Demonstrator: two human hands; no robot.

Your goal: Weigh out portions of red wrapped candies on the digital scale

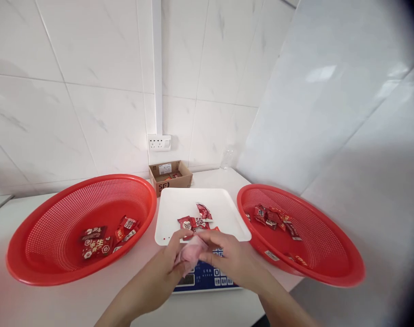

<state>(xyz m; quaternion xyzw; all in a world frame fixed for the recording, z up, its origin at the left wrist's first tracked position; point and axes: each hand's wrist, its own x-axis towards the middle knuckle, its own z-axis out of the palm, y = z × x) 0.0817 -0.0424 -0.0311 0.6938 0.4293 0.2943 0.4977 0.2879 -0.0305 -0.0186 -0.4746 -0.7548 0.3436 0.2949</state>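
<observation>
My left hand (pixel 161 274) is closed around a crumpled pink-white pouch (pixel 190 254), perhaps a thin plastic bag. Fingertips of my right hand (pixel 232 259) pinch its upper right side. Both hands are over the front of a digital scale (pixel 209 285), partly covering its blue panel and display. Just beyond them, several small red snack packets (pixel 185 223) lie on the scale's white tray (pixel 227 218). My fingers hide some of these packets, and the contents of the pouch cannot be made out.
A red plastic basket (pixel 40 218) with several packets stands to the left, another red basket (pixel 332 236) with packets to the right. Behind the scale sits an open cardboard box (pixel 174 182). A clear plastic container (pixel 228 158) is near the wall, by a socket (pixel 159 143).
</observation>
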